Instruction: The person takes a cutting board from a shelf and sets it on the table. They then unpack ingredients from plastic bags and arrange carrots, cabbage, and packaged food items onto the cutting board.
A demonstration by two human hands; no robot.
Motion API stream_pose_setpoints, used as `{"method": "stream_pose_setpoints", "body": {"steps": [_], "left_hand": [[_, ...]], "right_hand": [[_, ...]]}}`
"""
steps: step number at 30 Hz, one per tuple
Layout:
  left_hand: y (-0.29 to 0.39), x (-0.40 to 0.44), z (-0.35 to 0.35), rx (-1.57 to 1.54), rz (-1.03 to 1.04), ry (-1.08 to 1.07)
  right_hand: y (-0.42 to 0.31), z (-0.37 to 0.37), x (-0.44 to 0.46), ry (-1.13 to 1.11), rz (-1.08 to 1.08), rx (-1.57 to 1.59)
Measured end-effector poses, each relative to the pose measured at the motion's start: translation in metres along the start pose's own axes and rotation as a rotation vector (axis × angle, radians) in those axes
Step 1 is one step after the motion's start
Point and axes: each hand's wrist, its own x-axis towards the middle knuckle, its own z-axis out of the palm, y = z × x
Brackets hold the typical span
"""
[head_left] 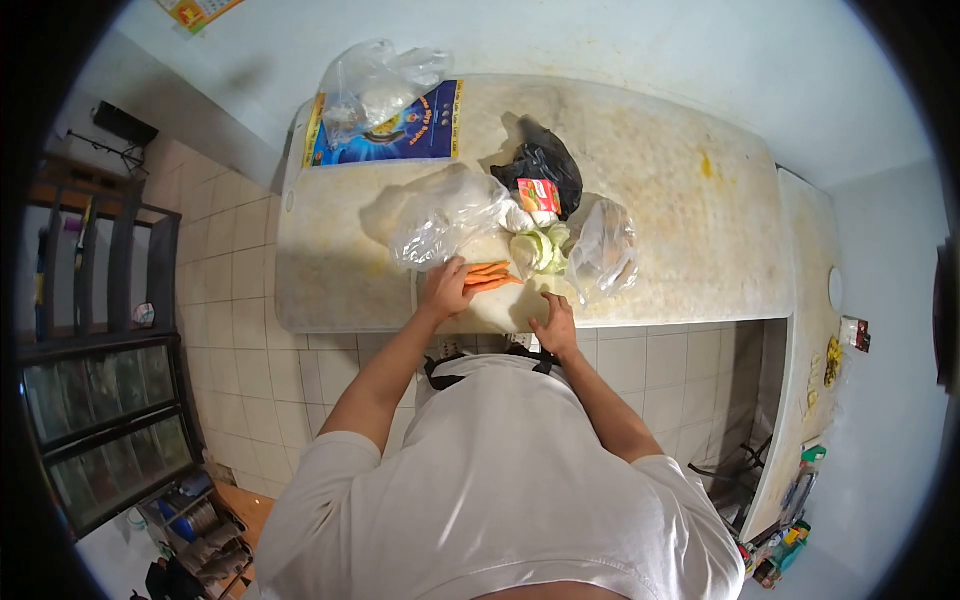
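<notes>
Several orange carrots (490,277) lie side by side on a pale cutting board (497,318) near the table's front edge. My left hand (447,290) is closed around their left ends, with the thumb on the near side. At the board's right edge rests my right hand (555,324), fingers apart and holding nothing. Just beyond the carrots are pale green cabbage leaves (541,250) and a small red packet (539,196). Clear plastic bags stand on both sides, a left bag (447,218) and a right bag (602,250).
A black plastic bag (545,160) sits behind the packet. Toward the back left, a blue and yellow printed sheet (400,135) lies under another clear bag (375,85). The table (690,230) meets a side counter (800,330) on the right. Dark shelving (100,350) stands at left.
</notes>
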Motion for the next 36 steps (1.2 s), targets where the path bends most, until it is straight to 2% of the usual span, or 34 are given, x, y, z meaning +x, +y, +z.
{"method": "stream_pose_setpoints", "body": {"steps": [3,5,6,8,12,15,18,21,23,25,27,31,34,36], "left_hand": [[-0.007,0.001,0.0,-0.007,0.036,-0.05],[-0.002,0.001,-0.005,-0.088,0.028,0.042],[0.0,-0.001,-0.008,-0.127,0.022,0.086],[-0.009,-0.008,-0.006,-0.088,0.037,0.017],[0.022,-0.02,-0.032,0.075,0.062,-0.089],[0.034,-0.048,-0.024,0.377,0.052,-0.337],[0.026,-0.056,-0.001,0.381,0.025,-0.332],[0.013,-0.06,0.005,0.387,0.073,-0.299],[0.004,-0.061,0.009,0.358,0.116,-0.213],[-0.003,-0.056,0.013,0.35,0.14,-0.127],[-0.007,-0.048,0.015,0.365,0.142,-0.043],[0.004,-0.032,0.003,0.321,-0.023,-0.189],[0.015,-0.024,-0.007,0.312,-0.088,-0.236],[0.019,-0.019,-0.016,0.308,-0.076,-0.186]], "right_hand": [[0.005,-0.003,0.002,0.039,0.028,0.033],[0.008,-0.005,0.008,0.081,0.075,0.105],[0.011,-0.006,0.011,0.052,0.142,0.093],[0.016,-0.008,0.023,-0.01,0.276,0.07],[0.034,0.0,0.063,-0.199,0.407,0.107],[0.013,-0.018,0.088,-0.48,0.468,0.215],[0.017,0.007,0.087,-0.249,0.358,0.152],[-0.008,-0.004,0.078,-0.163,0.36,0.123],[-0.018,-0.009,0.077,-0.126,0.387,0.239],[-0.007,-0.003,0.082,-0.055,0.372,0.504],[0.013,0.011,0.098,-0.04,0.345,0.429],[0.039,0.034,0.13,-0.003,0.295,0.285],[0.023,0.016,0.133,-0.246,0.089,-0.021],[0.005,0.009,0.128,-0.237,0.162,0.02]]}}
